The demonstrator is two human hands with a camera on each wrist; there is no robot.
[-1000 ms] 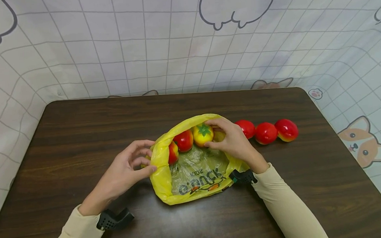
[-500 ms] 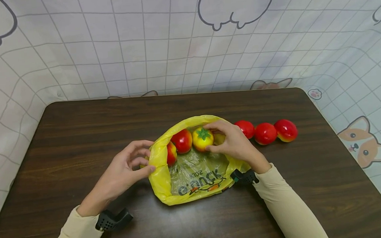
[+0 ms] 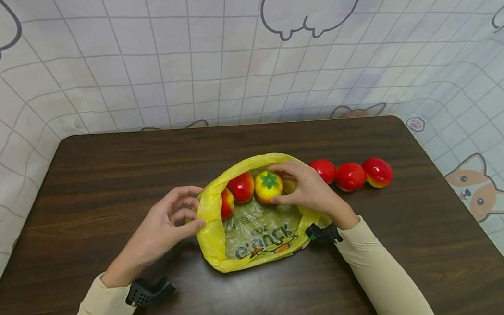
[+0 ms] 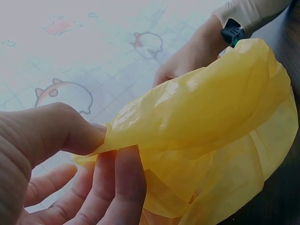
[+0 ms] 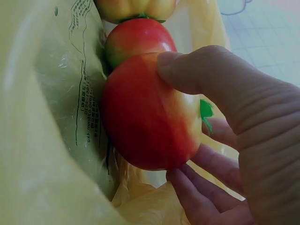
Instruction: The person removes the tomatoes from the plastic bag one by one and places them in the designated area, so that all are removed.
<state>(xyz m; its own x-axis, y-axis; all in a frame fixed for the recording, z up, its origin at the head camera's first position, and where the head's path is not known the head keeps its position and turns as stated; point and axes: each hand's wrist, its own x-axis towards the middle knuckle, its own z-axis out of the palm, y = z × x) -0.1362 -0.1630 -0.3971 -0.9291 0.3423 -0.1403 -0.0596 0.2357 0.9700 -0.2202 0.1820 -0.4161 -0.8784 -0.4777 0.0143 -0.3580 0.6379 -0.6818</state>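
A yellow plastic bag (image 3: 212, 227) lies on the table with its rolled rim spread wide. My left hand (image 3: 161, 228) pinches the rim at the left, the yellow film (image 4: 183, 110) caught between thumb and fingers. Inside the bag, my right hand (image 3: 312, 187) holds a toy tomato (image 3: 268, 187), yellow round its green leafy top. The right wrist view shows the red side of this toy tomato (image 5: 145, 112), thumb on top and fingers beneath. Beside it in the bag are a red toy fruit (image 3: 241, 187) and a red-yellow one (image 3: 226, 204), partly hidden by the rim.
Three red toy fruits (image 3: 322, 171), (image 3: 351, 176), (image 3: 378, 172) stand in a row right of the bag, the nearest partly behind my right hand. The dark wooden table (image 3: 105, 171) ends at a grid-patterned cloth (image 3: 211, 59) behind.
The toy tomato in my right hand has moved slightly lower in the head view, towards me. My left hand keeps its hold on the rim, almost still.
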